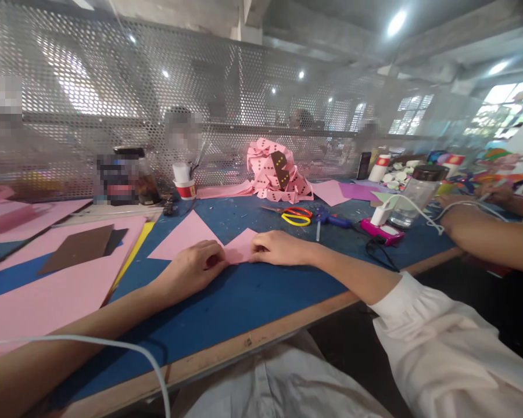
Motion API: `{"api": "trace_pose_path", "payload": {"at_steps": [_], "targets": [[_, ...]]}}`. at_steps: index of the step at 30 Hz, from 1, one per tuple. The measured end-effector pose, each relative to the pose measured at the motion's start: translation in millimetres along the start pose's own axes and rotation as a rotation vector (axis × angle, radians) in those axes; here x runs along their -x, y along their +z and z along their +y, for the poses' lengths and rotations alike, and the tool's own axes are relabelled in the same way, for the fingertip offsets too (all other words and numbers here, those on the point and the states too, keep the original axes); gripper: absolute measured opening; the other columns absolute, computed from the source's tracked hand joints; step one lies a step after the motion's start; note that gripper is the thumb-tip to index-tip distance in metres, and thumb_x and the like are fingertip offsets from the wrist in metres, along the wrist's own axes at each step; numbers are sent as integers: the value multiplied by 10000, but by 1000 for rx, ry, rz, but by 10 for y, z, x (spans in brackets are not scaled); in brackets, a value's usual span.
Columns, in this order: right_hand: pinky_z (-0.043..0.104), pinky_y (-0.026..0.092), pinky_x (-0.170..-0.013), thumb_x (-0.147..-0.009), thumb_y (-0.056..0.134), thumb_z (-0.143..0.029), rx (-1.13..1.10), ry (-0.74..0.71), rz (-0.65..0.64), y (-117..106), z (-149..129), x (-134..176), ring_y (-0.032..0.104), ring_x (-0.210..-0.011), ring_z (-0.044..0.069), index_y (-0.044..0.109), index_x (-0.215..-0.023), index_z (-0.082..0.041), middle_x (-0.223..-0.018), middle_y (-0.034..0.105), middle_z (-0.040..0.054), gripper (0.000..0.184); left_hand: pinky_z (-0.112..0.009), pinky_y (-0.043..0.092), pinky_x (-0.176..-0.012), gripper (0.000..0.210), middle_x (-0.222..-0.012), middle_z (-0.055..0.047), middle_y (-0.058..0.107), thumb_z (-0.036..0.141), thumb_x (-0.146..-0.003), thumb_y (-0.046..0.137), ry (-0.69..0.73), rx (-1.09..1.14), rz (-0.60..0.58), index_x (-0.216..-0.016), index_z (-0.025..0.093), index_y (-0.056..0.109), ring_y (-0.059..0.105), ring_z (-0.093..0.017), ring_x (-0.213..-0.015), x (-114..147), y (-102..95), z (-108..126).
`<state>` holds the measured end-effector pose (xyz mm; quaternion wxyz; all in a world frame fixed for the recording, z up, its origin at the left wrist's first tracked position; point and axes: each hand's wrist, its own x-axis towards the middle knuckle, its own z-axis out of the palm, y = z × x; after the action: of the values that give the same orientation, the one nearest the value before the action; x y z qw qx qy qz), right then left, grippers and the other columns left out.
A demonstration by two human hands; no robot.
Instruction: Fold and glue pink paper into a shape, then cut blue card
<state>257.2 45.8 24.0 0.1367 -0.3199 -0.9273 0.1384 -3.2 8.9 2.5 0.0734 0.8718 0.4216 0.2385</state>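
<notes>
A small piece of pink paper (240, 247) lies on the blue table top between my hands, its upper corner pointing away from me. My left hand (200, 262) pinches its left end near the table. At its right end, my right hand (281, 248) has its fingers curled closed on the paper. Just behind my left hand lies a larger pink paper sheet (185, 237), partly covered by that hand. Scissors (297, 216) with red and yellow handles and a blue glue gun (331, 218) rest beyond my right hand.
A pink folded-paper model (279, 171) stands by the perforated metal screen (226, 104). Large pink sheets (47, 307) and a brown sheet (78, 248) lie at left. At right are a pink power strip (381, 232), a glass jar (412, 200) and another person's arm (483, 232). A white cable (126, 343) crosses my left forearm.
</notes>
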Motion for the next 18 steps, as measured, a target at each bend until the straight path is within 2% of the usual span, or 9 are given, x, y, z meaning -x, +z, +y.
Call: {"api": "trace_pose_path", "payload": {"at_steps": [6,18], "targets": [[235,319,-646,-942,647,-417,71,105,-4,4,-5,8,625,-795,158,708,-887,-178,-911,728,53,252,-289,414,-668,263,-781,-18,622,409,-941,525,-53,2,-9,-804,195,592,566,-179,-713,-18,-9,-24],[245,279,-598,-892,686,-508,93,223,4,1,-7,-9,607,-731,154,692,-823,-188,-839,721,35,328,-268,364,-609,395,-675,6,616,559,-858,598,-205,5,-44,-687,207,549,539,-170,-638,-54,-37,-164]]}}
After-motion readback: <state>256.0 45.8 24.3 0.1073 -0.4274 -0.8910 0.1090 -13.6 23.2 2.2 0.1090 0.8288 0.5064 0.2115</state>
